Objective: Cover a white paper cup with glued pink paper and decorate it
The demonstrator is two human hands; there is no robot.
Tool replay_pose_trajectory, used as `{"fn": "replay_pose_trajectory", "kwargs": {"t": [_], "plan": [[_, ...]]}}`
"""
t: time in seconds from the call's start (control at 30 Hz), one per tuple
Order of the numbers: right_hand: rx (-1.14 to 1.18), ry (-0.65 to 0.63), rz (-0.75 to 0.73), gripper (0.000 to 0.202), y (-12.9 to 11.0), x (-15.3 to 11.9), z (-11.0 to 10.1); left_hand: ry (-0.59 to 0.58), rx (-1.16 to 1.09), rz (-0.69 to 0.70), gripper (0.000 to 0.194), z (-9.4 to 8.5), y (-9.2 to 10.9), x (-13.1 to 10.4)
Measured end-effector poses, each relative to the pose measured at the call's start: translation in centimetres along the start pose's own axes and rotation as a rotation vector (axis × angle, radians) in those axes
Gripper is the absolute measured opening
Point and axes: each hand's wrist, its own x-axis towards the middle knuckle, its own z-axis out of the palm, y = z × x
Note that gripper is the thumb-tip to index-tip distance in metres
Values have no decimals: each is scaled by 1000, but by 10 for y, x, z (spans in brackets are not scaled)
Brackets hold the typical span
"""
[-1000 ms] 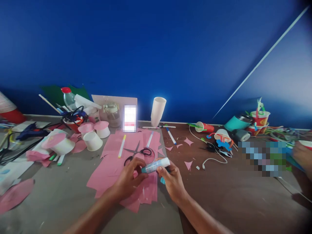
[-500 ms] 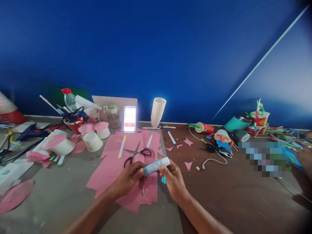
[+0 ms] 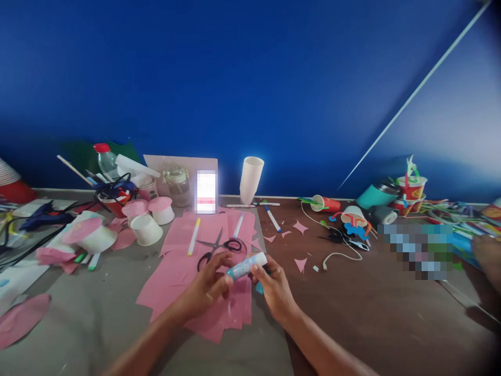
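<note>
A glue stick [image 3: 245,266] with a white and pale blue patterned tube is tilted over the pink paper. My right hand [image 3: 276,290] is closed around its white upper end, thumb on top. A teal cap [image 3: 259,288] shows beneath the right hand's fingers, seemingly tucked in them. By the tube's lower teal end is my left hand [image 3: 209,284], its thumb and forefinger apart on either side; whether they touch it is hard to tell. Black-handled scissors [image 3: 219,245] lie open just beyond the left hand, on pink paper sheets [image 3: 172,279].
Paper cups topped with pink paper [image 3: 162,210] stand at left near a bare white cup [image 3: 146,230]. A tall white cup stack [image 3: 251,180] leans by the wall. Markers [image 3: 273,218], pink scraps [image 3: 300,265] and a white cable [image 3: 342,257] lie right. Another person's hand [image 3: 487,256] appears far right.
My left hand has loosened from the glue stick's teal end, its forefinger lifting and thumb drawing back. The right hand keeps its hold. The whole view has shifted slightly.
</note>
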Motion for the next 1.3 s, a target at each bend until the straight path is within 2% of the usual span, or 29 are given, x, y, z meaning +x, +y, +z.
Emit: {"fn": "replay_pose_trajectory", "kwargs": {"t": [0.07,0.13,0.17,0.27,0.3,0.33,0.4,0.47,0.5,0.57,0.63,0.7,0.73,0.8,0.87,0.9,0.97,1.03,1.07,1.1,1.13,1.2,1.27,1.3], "plan": [[11,7,10,43,1,1,0,142,170,126,49,1,0,0],[30,9,15,43,2,1,0,191,218,148,38,2,0,1],[39,3,13,44,2,1,0,155,164,108,38,1,1,1],[46,-28,10,44,3,-1,1,-45,-104,-118,53,-1,0,3],[42,-34,13,44,3,-1,1,-72,-140,-151,56,-2,0,3],[34,-34,17,44,3,-1,2,-60,-122,-135,59,-2,-1,2],[19,-18,27,43,4,0,2,49,55,4,62,-2,-2,1],[15,6,28,44,4,1,1,148,253,139,53,-1,-2,1],[19,10,23,45,4,1,1,160,291,158,45,0,-1,0],[28,0,2,45,4,1,0,64,187,79,41,0,1,1],[22,-20,-12,42,4,1,-1,-114,-22,-96,53,-2,2,1],[7,-29,-3,41,4,1,-1,-162,-96,-188,62,-2,1,2],[2,-24,4,40,5,1,0,-117,-53,-163,64,-2,0,2],[8,-10,18,41,6,2,0,47,137,0,62,-1,-3,1],[28,2,23,43,7,2,1,164,306,157,52,1,-3,0],[40,3,25,44,7,3,1,177,334,182,44,1,-3,0],[60,-9,25,46,7,2,1,91,224,103,42,0,0,0],[68,-25,29,46,6,1,1,-101,-21,-91,56,-2,3,0],[68,-31,35,46,6,0,1,-171,-124,-176,62,-3,4,0],[68,-31,40,46,6,0,2,-193,-184,-215,66,-4,5,0],[66,-28,45,46,6,1,2,-166,-189,-202,69,-3,5,0],[62,-12,45,46,7,2,1,4,-53,-60,68,-1,4,-1],[63,-1,33,46,9,4,0,162,125,105,55,1,2,-1],[67,-2,26,46,9,4,0,188,168,139,46,2,2,-1]]}}
